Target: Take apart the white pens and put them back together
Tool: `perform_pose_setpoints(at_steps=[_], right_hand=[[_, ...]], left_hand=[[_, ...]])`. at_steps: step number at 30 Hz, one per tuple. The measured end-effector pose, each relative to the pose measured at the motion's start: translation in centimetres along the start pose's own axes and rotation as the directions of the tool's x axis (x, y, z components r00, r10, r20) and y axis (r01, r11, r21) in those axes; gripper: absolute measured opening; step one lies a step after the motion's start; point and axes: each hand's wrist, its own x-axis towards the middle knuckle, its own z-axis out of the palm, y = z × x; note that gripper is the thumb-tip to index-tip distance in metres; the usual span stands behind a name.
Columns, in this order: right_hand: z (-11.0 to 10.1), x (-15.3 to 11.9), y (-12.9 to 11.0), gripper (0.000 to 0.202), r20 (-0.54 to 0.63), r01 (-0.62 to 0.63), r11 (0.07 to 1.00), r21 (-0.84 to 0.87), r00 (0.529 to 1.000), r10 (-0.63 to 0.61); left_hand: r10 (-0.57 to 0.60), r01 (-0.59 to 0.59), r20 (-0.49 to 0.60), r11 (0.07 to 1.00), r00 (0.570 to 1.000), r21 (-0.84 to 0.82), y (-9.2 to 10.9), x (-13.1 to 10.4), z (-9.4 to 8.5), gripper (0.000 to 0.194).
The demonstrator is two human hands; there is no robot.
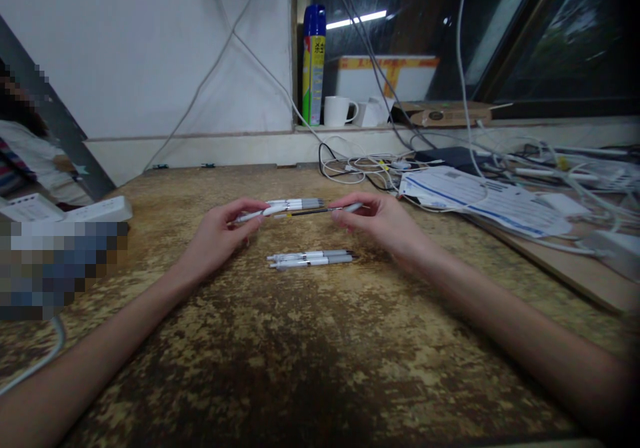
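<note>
While the left hand (225,229) pinches a white pen barrel (254,215) between its fingers, the right hand (380,220) grips a grey pen part (353,207) by a dark refill (311,213) above the worktop (250,341); behind, a spray can (313,68) apparently reads "杀虫", smaller print blurred

Both hands (287,221) hold pen parts (310,213) above the worn table (300,341)

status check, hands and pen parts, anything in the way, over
Left hand pinching white barrel. Right hand on grey section, dark refill between. Pens lying close by, cables beyond.
</note>
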Motion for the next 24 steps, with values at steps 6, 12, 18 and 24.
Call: perform_pose_setpoints(at_steps=[6, 12, 18, 24], right_hand=[[-0.3, 0.2, 0.8, 0.026, 0.041, -0.093, 0.984, 0.150, 0.995, 0.087], [-0.3, 0.3, 0.9, 0.028, 0.067, -0.139, 0.958, 0.251, 0.990, 0.126], [-0.4, 0.3, 0.6, 0.037, 0.054, -0.141, 0.952, 0.273, 0.990, 0.132], [-0.5, 0.3, 0.5, 0.046, 0.070, -0.119, 0.944, 0.308, 0.992, 0.103]], left_hand=[[-0.003, 0.003, -0.001, 1.000, 1.000, -0.013, 0.1, 0.0, 0.1, 0.039], [-0.016, 0.016, 0.005, 1.000, 1.000, -0.008, 0.5, -0.1, 0.1, 0.039], [-0.011, 0.012, 0.009, 0.999, 1.000, -0.044, 0.7, -0.1, 0.2, 0.040], [-0.011, 0.012, 0.023, 0.999, 1.000, -0.053, 1.1, -0.2, 0.3, 0.039]])
